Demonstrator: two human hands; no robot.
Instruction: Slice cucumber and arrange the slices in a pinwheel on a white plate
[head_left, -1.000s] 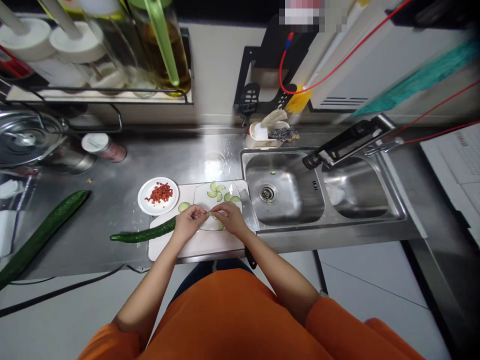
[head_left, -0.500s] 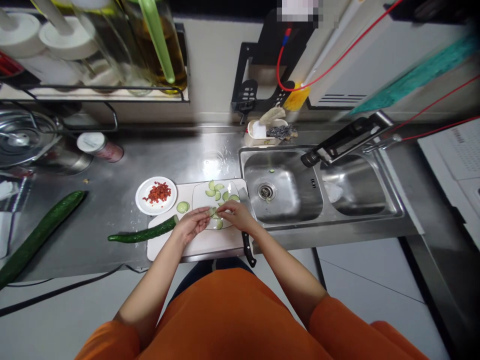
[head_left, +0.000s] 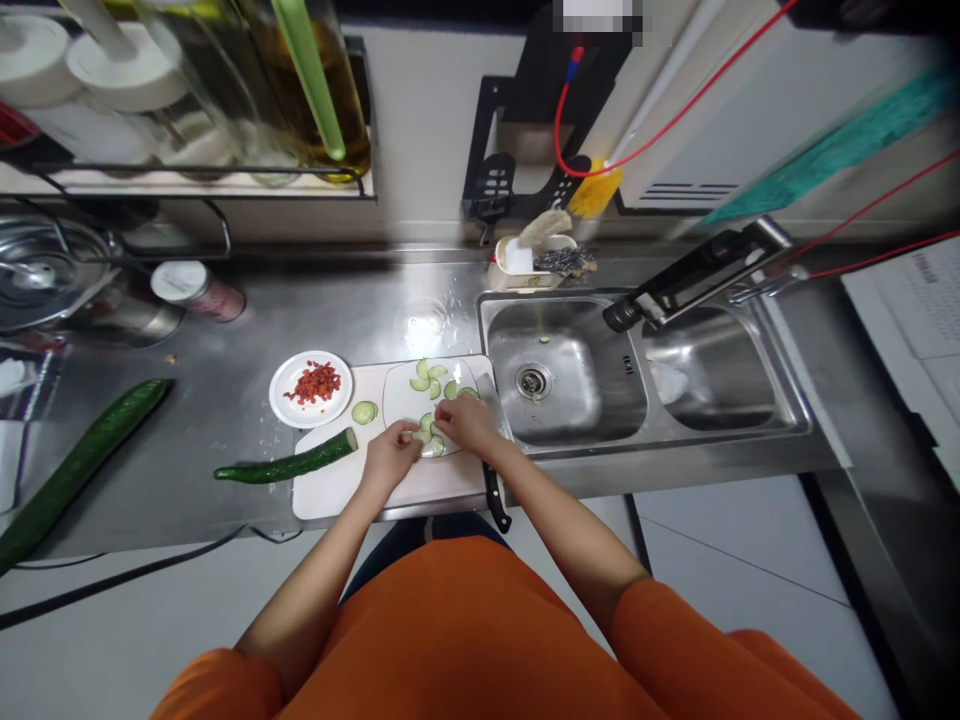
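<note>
My left hand [head_left: 391, 456] is closed at the near edge of a squarish plate [head_left: 397, 385], its thumb and finger pinching a thin cucumber slice [head_left: 420, 437]. Close by on the right, my right hand [head_left: 469, 424] hovers over the plate with curled fingers; whatever is between its fingertips is hidden. Curved cucumber slices [head_left: 425, 378] lie fanned in small groups on the plate. Beneath it is a white cutting board [head_left: 330, 498], which also carries a short stack of cucumber slices [head_left: 364, 412] and the cut end of a cucumber [head_left: 300, 463].
A knife [head_left: 496, 500] rests at the board's right edge, handle toward me. To the left are a white plate of chopped red bits [head_left: 282, 400] and a whole cucumber [head_left: 86, 460]. The double sink [head_left: 570, 430] adjoins on the right, with a jar [head_left: 199, 290] farther back.
Both hands have lowered to the plate's near part. My left hand has turned palm down and shifted right, bringing the slice onto the plate. My right hand has its fingers more curled.
</note>
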